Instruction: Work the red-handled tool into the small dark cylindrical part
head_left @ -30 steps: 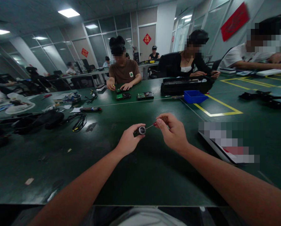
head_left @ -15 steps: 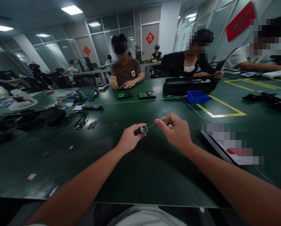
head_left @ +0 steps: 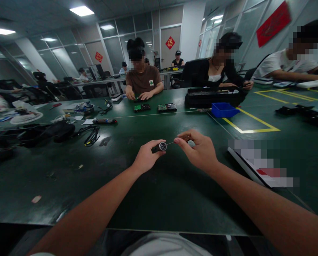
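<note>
My left hand (head_left: 145,156) is closed round a small dark cylindrical part (head_left: 160,146) with a shiny round end face that points toward my right hand. My right hand (head_left: 199,151) pinches a thin screwdriver (head_left: 179,140) with a reddish handle; its fine metal shaft reaches left to the part's end face. Both hands hover just above the green table (head_left: 153,192), near its middle.
A flat white device (head_left: 255,165) lies right of my right hand. Black cables (head_left: 91,135) and a dark bag (head_left: 51,131) lie at the left. Farther off are circuit boards (head_left: 155,107), a blue bin (head_left: 224,109), a black tray (head_left: 212,96) and yellow tape lines. Several people sit across the table.
Both hands stay almost where they were. My right hand's fingers have shifted slightly on the screwdriver handle, and the view has moved a little to the left.
</note>
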`<action>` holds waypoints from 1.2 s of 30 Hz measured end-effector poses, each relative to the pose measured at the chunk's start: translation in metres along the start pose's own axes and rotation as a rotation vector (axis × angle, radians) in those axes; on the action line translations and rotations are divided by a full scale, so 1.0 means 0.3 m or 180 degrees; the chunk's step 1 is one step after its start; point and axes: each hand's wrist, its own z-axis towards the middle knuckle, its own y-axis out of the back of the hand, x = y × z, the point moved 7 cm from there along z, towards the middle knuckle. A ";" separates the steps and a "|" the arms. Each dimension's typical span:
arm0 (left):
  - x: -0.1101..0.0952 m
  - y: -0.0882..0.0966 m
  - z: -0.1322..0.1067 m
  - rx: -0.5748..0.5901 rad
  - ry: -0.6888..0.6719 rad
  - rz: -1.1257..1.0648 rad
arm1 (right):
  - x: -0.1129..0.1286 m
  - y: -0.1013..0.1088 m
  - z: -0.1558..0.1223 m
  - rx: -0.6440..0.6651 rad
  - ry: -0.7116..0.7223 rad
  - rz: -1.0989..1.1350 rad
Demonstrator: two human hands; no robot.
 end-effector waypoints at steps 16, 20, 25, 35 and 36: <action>-0.006 0.003 0.000 -0.0038 0.0030 -0.0047 | 0.012 -0.015 0.005 0.0336 -0.0029 0.0096; -0.002 0.003 0.003 -0.0066 0.0015 -0.0034 | 0.023 -0.008 0.006 0.0280 -0.0017 -0.0056; 0.003 0.005 0.003 -0.0090 0.0043 -0.0013 | 0.023 -0.015 0.005 0.0440 -0.0002 0.0009; 0.002 0.020 0.004 -0.0191 0.0037 0.0120 | -0.069 -0.038 0.005 0.0128 -0.0763 0.0997; -0.001 0.023 0.004 -0.0195 0.0005 0.0167 | -0.082 -0.044 0.006 0.0110 -0.0862 0.1149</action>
